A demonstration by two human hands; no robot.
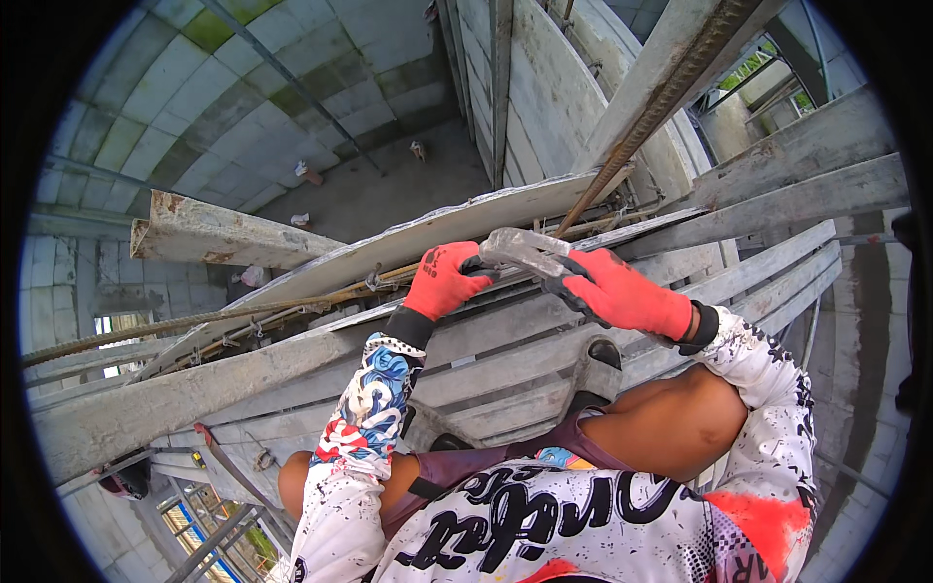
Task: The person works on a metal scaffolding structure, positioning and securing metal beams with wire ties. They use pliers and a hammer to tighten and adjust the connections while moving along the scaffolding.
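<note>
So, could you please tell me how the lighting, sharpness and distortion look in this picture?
Head view: soft-looking daylight on the gloved left hand and right hand, both fairly sharp; the floor far below looks dimmer; the courses of the block wall at upper left curve with the fisheye, and black fills the corners.

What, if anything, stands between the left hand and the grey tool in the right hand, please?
Nothing visible does: the left hand is close beside one end of the grey tool, and the right hand grips the other. Whether the left hand touches it is unclear.
</note>
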